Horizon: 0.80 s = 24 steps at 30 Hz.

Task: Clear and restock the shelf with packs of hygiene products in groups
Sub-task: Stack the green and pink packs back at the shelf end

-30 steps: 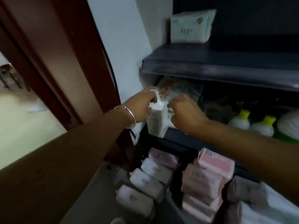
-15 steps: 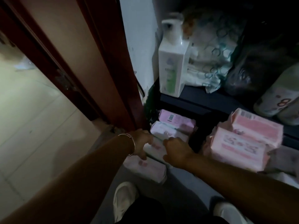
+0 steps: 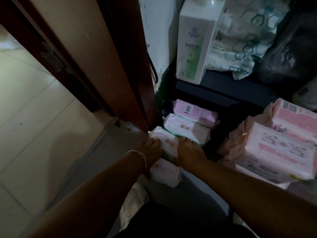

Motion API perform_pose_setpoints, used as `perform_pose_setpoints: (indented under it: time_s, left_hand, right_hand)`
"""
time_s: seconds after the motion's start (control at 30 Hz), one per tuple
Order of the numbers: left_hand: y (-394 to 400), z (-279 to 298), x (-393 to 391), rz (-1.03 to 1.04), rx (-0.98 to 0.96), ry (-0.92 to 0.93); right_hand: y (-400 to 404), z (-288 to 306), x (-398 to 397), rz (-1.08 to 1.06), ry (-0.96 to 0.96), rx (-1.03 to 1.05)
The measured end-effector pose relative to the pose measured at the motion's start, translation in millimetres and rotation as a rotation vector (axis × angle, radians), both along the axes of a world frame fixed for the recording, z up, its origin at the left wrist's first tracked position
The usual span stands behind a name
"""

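Several white-and-pink hygiene packs lie in a row on the floor by the dark shelf (image 3: 214,86). My left hand (image 3: 151,149) and my right hand (image 3: 188,150) grip the two ends of the third pack (image 3: 167,143) in the row. Behind it lie a white pack (image 3: 187,128) and a purple pack with a barcode (image 3: 195,109). One more pack (image 3: 164,172) lies nearest me, partly under my left wrist. A stack of larger pink packs (image 3: 277,145) stands to the right.
A white pump bottle (image 3: 195,47) stands on the shelf's lower board beside a patterned cloth (image 3: 245,36) and a black bag (image 3: 295,48). A dark red door frame (image 3: 120,66) rises close on the left, with tiled floor (image 3: 30,109) beyond it.
A second ago both hands were at the pump bottle on the shelf. They dropped to the floor row, and now they hold the third pack at both ends.
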<state>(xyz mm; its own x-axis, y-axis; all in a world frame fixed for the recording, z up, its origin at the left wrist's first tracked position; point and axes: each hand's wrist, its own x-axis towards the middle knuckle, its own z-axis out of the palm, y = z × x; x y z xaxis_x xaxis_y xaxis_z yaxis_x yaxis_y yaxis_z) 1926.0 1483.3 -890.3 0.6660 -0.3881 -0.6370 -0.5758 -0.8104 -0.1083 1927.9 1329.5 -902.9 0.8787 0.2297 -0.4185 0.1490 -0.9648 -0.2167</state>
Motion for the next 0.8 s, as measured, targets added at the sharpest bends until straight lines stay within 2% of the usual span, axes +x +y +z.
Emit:
perform_pose_setpoints:
  time_s: [0.13,0.3,0.4,0.5,0.63,0.8]
  left_hand:
    - [-5,-2,-4,0.003,-0.018,-0.043]
    - [2,23,18,0.081,-0.084,0.069]
    - [0,68,31,0.040,-0.068,0.120]
    - [-2,124,38,0.098,-0.098,0.145]
    - [-12,201,40,0.210,-0.188,0.044]
    - [-36,311,35,0.246,-0.297,-0.020]
  right_hand:
    - [3,3,8,-0.071,0.101,0.034]
    - [-2,31,15,-0.109,0.091,0.083]
    - [-7,66,19,-0.136,0.083,0.166]
    - [-17,115,25,-0.149,0.057,0.216]
    - [-42,197,32,-0.209,-0.006,0.379]
    - [-76,296,31,-0.239,-0.204,0.566]
